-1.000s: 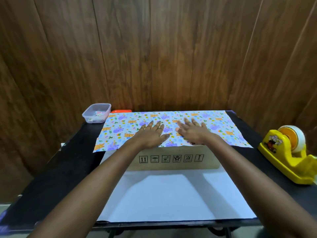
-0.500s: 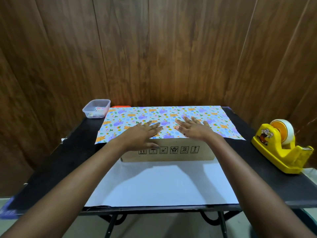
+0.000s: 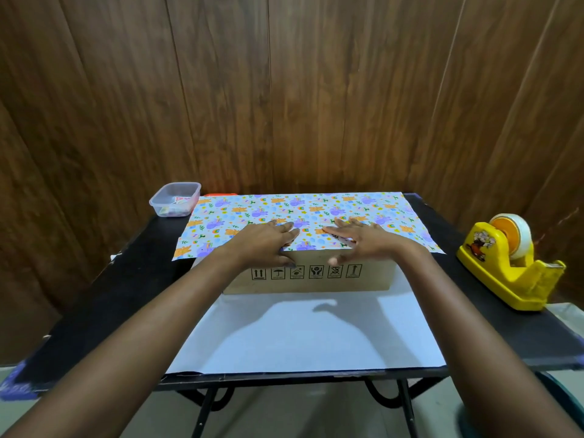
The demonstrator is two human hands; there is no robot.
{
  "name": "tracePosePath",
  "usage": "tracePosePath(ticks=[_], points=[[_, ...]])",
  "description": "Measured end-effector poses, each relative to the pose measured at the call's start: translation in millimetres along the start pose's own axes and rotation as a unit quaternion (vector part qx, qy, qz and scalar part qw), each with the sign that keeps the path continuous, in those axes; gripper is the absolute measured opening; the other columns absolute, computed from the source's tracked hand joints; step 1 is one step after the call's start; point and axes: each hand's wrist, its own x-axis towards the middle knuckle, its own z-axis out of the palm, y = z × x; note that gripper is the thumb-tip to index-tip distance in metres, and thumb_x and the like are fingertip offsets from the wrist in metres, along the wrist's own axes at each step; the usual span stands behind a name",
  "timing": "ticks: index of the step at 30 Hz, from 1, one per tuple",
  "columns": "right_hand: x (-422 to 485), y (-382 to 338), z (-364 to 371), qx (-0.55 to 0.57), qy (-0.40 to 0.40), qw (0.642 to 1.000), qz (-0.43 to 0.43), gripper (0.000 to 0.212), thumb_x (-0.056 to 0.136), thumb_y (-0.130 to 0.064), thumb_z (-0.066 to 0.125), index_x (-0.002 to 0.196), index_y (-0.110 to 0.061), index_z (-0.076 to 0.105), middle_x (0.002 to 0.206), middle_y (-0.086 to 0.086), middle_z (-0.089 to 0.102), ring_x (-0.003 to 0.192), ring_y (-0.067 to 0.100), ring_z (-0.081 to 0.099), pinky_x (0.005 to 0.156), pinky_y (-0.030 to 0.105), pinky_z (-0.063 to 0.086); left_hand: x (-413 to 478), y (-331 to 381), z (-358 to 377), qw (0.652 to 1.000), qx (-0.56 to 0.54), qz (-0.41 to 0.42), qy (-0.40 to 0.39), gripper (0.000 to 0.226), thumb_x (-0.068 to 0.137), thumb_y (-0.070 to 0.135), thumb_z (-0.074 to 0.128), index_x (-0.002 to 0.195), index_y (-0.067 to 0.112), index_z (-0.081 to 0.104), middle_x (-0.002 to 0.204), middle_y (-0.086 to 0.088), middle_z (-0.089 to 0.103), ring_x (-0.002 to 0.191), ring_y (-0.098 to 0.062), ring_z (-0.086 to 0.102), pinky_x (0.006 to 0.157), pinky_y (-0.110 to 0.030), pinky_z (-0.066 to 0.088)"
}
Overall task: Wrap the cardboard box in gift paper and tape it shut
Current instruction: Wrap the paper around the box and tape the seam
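Box (image 3: 373,281): centre of the frame, on the table (image 3: 110,295), long side to the camera. A row of black handling symbols runs along its front face.
Paper (image 3: 316,207): the printed side lies over the box top and runs back to the table's far edge, sticking out past the box on both sides. Its near edge ends at the box's front top edge. The white side lies flat on the table in front of the box, down to the table's near edge.
Left hand (image 3: 265,243): flat on the paper on the box top, left of centre, fingers straight. The thumb hangs over the edge onto the front face, just above the symbols.
Right hand (image 3: 363,240): flat on the paper, right of centre, fingers straight and spread. The thumb is blurred in front of the box face, so I cannot tell if it touches.
Hands together: fingertips near each other, not touching; neither grips anything.
Dispenser (image 3: 508,267): yellow, holding a tape roll, at the right of the frame, well apart from the box.
Tub (image 3: 175,200): clear, at the table's far left corner, just beside the paper. Its contents are too small to tell.
Wall (image 3: 284,90): brown wood panels behind the table.
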Motion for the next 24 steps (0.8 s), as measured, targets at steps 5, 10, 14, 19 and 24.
tracePosePath(ticks=[5,10,14,19,24], points=[[-0.9,3.5,-1.1,-0.028,0.010,1.000,-0.011,0.086,0.081,-0.035,0.072,0.148,-0.041,0.017,0.159,-0.010,0.004,0.147,0.017,-0.002,0.117,0.046,0.005,-1.2,-2.7,2.6,1.000,0.007,0.007,-0.011,0.070,0.092,0.051,0.046,0.150,0.025,0.015,0.158,0.005,0.009,0.144,-0.023,0.017,0.099,-0.038,0.042],[-0.1,0.0,1.9,-0.014,0.026,1.000,-0.001,0.087,0.079,-0.028,0.074,0.148,-0.038,0.021,0.159,-0.009,0.010,0.147,0.019,0.004,0.117,0.045,0.010,0.7,3.0,3.3,0.999,0.016,-0.010,-0.029,0.072,0.093,0.046,0.048,0.150,0.021,0.011,0.159,0.001,0.006,0.144,-0.028,0.012,0.104,-0.048,0.037],[-0.9,-7.3,2.8,-0.063,0.018,0.998,0.023,0.087,0.083,-0.029,0.069,0.150,-0.036,0.013,0.160,-0.006,0.003,0.148,0.020,0.000,0.117,0.048,0.010,9.5,28.5,9.0,1.000,0.004,0.001,-0.025,0.077,0.094,0.033,0.051,0.151,0.016,0.001,0.159,-0.004,-0.002,0.146,-0.028,0.002,0.111,-0.058,0.019],[-5.9,-12.5,19.0,-0.120,0.046,0.990,0.054,0.085,0.090,-0.035,0.059,0.151,-0.035,0.000,0.160,-0.008,-0.008,0.147,0.018,-0.006,0.117,0.052,0.003,17.3,39.6,16.8,1.000,0.015,0.010,0.018,0.078,0.094,0.033,0.051,0.151,0.021,-0.001,0.159,-0.003,0.001,0.145,-0.029,0.005,0.110,-0.056,0.019],[-8.7,-14.8,21.4,-0.123,0.061,0.989,0.050,0.084,0.091,-0.036,0.058,0.151,-0.030,-0.001,0.160,-0.008,-0.008,0.147,0.017,-0.006,0.117,0.051,0.004,18.0,53.7,19.3,0.999,0.023,-0.014,0.038,0.071,0.096,0.025,0.046,0.150,0.017,0.001,0.158,-0.007,0.004,0.145,-0.030,0.006,0.110,-0.057,0.021]])
